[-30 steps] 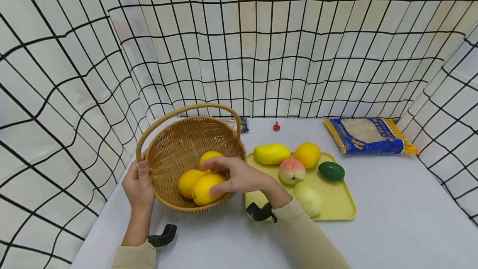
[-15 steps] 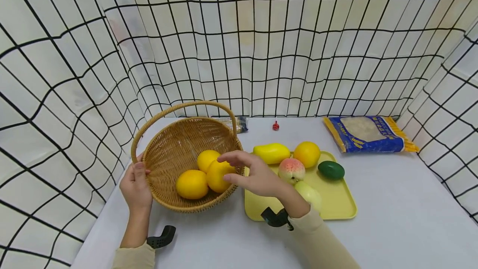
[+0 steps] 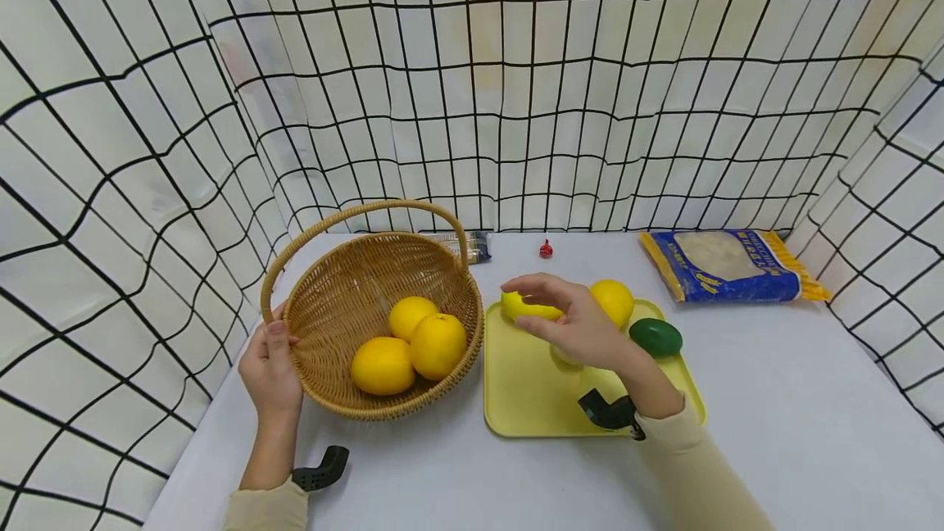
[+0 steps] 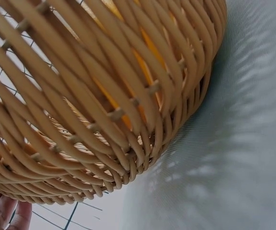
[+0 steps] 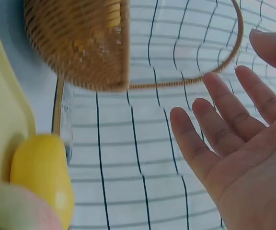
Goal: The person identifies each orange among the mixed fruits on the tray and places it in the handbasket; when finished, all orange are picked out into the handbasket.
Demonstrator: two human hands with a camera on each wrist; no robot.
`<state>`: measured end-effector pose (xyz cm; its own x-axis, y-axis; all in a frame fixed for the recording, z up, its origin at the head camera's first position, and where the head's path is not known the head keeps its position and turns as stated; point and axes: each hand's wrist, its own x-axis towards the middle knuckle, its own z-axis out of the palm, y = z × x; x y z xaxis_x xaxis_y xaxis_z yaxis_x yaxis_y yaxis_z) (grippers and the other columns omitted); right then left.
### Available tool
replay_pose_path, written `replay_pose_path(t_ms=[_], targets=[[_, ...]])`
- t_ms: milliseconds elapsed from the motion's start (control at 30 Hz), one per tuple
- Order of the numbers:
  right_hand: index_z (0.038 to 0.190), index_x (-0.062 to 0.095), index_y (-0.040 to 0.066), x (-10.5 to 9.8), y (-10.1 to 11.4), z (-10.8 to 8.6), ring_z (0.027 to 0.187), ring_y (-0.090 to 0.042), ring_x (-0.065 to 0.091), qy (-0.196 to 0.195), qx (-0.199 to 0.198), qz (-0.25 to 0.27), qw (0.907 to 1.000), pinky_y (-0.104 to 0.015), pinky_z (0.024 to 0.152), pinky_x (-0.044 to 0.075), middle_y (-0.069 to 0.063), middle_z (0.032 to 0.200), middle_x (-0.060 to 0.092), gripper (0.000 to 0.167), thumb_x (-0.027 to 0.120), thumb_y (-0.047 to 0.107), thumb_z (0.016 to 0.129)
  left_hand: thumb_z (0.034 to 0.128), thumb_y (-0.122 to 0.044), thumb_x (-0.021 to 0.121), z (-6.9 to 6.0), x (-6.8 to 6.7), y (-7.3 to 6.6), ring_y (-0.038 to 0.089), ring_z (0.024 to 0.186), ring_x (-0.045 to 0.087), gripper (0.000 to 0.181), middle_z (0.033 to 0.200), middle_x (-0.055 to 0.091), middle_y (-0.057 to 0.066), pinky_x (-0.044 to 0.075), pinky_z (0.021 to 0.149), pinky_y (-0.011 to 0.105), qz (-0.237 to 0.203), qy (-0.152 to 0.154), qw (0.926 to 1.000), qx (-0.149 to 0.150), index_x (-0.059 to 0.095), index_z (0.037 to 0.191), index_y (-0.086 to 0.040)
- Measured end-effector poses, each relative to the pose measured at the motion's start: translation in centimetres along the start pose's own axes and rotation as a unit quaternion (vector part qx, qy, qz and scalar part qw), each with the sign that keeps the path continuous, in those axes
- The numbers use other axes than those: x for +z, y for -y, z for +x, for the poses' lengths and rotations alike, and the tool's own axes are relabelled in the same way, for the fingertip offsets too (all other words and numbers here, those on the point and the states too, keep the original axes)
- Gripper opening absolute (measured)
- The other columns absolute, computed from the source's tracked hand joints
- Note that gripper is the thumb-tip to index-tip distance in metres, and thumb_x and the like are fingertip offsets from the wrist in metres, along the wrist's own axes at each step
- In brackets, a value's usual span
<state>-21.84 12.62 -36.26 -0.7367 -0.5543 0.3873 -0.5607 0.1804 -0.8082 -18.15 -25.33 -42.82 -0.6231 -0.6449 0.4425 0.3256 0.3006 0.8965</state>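
The left forearm is stretched forward, and the basket's left side is grasped by the left hand (image 3: 273,371), with the thumb laid over the rim at the foot of the handle (image 3: 372,207). The right forearm is angled in from the lower right; the right hand (image 3: 583,326) is held above the yellow tray (image 3: 524,400), released, its fingers parted and gently bent, the thumb set apart.

The wicker basket (image 3: 347,310) is tilted with its mouth towards the head camera, well apart from the right hand, to its left. Three rounded orange-yellow fruits (image 3: 383,365) are gathered against its near right wall. On the tray, the mango (image 3: 527,308) is partly covered by the right hand, and an orange (image 3: 612,301) and a dark green avocado (image 3: 655,338) are seen beyond it. A peach (image 5: 18,211) is shown blurred in the right wrist view.

The basket is woven from slender tan rods with gaps between them; the tray is smooth, with rounded corners, on a white worktop (image 3: 442,474).
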Motion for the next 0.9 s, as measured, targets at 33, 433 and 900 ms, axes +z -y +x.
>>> replay_pose_path(t_ms=[33, 433, 900], targets=[[0.13, 0.058, 0.01, -0.5, -0.3, -0.3, 0.122, -0.021, 0.056, -0.008, 0.005, 0.001, 1.0, -0.045, 0.102, 0.043, -0.004, 0.132, 0.06, 0.036, 0.065, 0.009, 0.094, 0.1027, -0.023, 0.051, 0.0, 0.0, 0.1, 0.004, 0.105, 0.058, 0.045, 0.124, 0.066, 0.011, 0.039, 0.074, 0.013, 0.0, 0.0, 1.0, 0.0, 0.051, 0.075, 0.012], [0.131, 0.057, 0.009, -5.9, -2.6, -2.2, 0.119, -0.024, 0.055, -0.096, 0.061, -0.051, 0.9921, -0.046, 0.101, 0.043, -0.01, 0.132, 0.059, 0.036, 0.063, 0.012, 0.096, 0.1031, -0.027, 0.049, -0.1, -0.3, 0.0, 0.007, 0.109, 0.059, 0.046, 0.127, 0.064, 0.013, 0.043, 0.077, 0.013, -0.004, 0.011, 0.9999, -0.004, 0.051, 0.075, 0.009], [0.134, 0.054, 0.008, -8.9, -7.3, -3.8, 0.129, -0.041, 0.044, -0.093, 0.163, -0.161, 0.969, -0.057, 0.107, 0.033, -0.016, 0.138, 0.053, 0.046, 0.067, 0.025, 0.094, 0.1021, -0.027, 0.052, 0.0, -0.2, 0.3, 0.003, 0.104, 0.059, 0.048, 0.122, 0.066, 0.017, 0.042, 0.077, 0.014, -0.003, -0.008, 0.9999, 0.006, 0.053, 0.072, 0.01]])
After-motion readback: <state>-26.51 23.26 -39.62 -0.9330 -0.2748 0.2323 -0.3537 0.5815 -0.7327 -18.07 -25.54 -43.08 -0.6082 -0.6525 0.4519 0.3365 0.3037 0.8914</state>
